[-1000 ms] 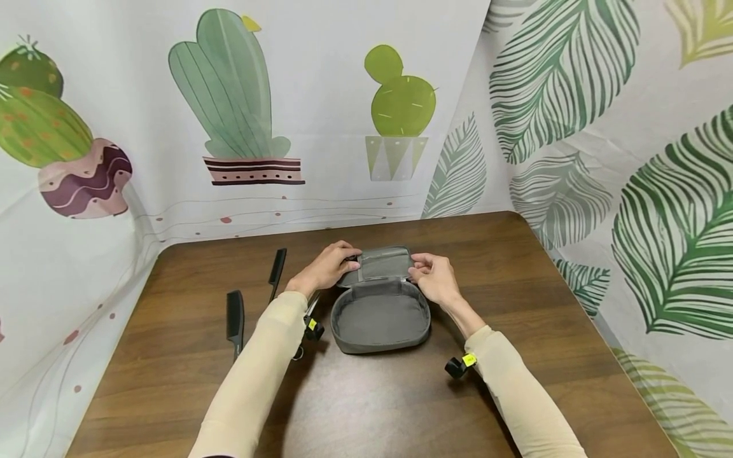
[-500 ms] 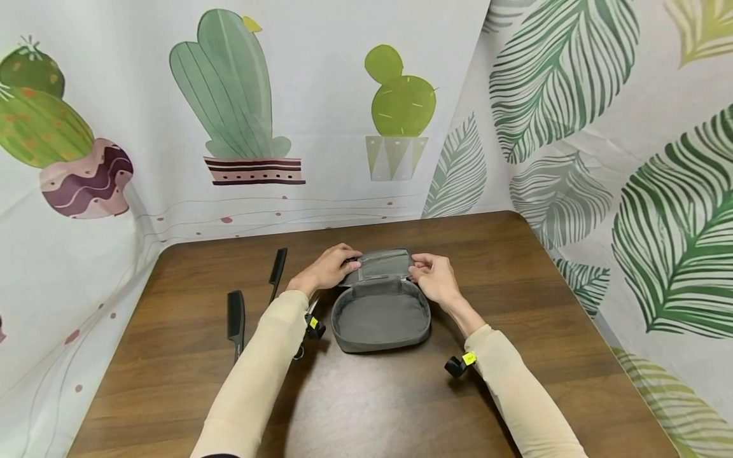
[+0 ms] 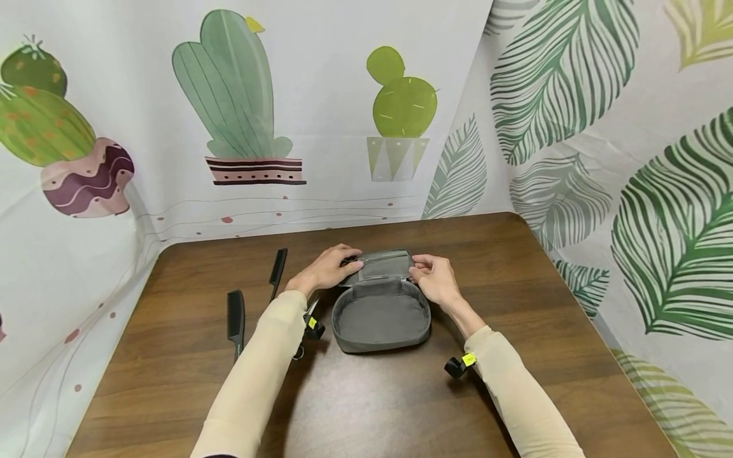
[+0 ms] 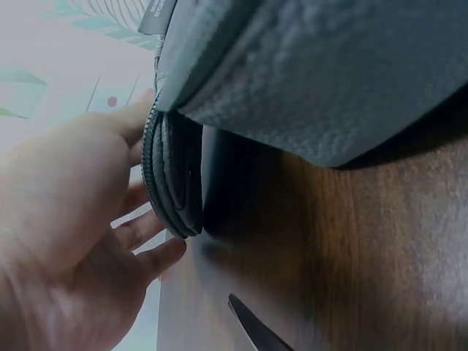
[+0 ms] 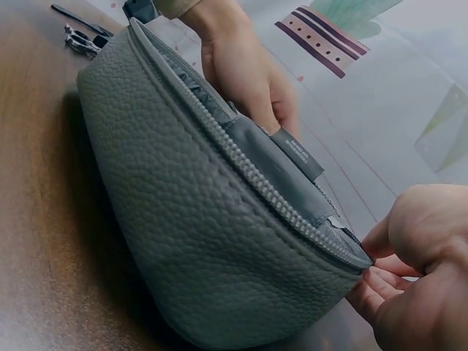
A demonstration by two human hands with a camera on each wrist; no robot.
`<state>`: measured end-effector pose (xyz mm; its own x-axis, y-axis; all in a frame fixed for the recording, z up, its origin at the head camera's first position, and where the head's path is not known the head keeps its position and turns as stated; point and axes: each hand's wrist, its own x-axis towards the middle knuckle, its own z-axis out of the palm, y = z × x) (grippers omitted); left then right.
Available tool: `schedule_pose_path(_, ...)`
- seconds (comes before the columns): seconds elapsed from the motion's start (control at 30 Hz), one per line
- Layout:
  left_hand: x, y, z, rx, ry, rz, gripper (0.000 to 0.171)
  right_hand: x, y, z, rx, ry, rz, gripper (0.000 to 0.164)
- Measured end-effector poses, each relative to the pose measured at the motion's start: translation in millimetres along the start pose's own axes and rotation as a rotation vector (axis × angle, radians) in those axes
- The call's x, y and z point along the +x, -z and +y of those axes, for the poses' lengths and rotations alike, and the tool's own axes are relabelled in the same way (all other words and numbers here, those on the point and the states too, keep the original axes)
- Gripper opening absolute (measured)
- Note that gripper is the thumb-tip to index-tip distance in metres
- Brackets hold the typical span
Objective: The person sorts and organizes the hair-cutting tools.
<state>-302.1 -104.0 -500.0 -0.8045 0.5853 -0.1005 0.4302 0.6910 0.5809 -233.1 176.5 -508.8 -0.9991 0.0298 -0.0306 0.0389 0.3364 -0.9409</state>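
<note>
A grey zip toiletry bag [image 3: 380, 320] sits on the table with its lid [image 3: 386, 265] folded back toward the far side. Its shallow inside shows nothing in it. My left hand [image 3: 325, 268] grips the left edge of the lid, thumb on the inner face; in the left wrist view the fingers pass behind the zip edge. On the other side my right hand [image 3: 438, 280] pinches the lid's right edge near the hinge. The right wrist view shows the bag's pebbled wall [image 5: 190, 219], its zip teeth and a small sewn label [image 5: 298, 155].
Left of the bag, a pair of scissors [image 5: 80, 42] lies partly hidden by my left wrist. Farther left are a wide black comb [image 3: 235, 318] and a narrow black comb [image 3: 278, 267]. A printed cloth [image 3: 332, 127] hangs behind the brown table [image 3: 515, 286].
The lid tips slightly farther down, and my left thumb shifts a little on it. The right hand keeps its hold in the same place.
</note>
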Motion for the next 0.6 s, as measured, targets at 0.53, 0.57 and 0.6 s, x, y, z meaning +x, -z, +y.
schedule_pose_path(0.53, -14.7, 11.9, 1.5, 0.025, 0.092, 0.115, 0.080, 2.1, -0.2, 6.3, 0.007, 0.027, -0.003, 0.036)
schedule_pose_path(0.57, -15.8, 12.6, 0.7, 0.030, 0.090, 0.124, 0.081, 2.3, -0.2, 6.3, 0.010, 0.028, -0.003, 0.036)
schedule_pose_path(0.6, -17.0, 13.2, -0.1, 0.037, 0.086, 0.132, 0.081, 2.4, -0.3, 6.2, 0.014, 0.029, -0.004, 0.036)
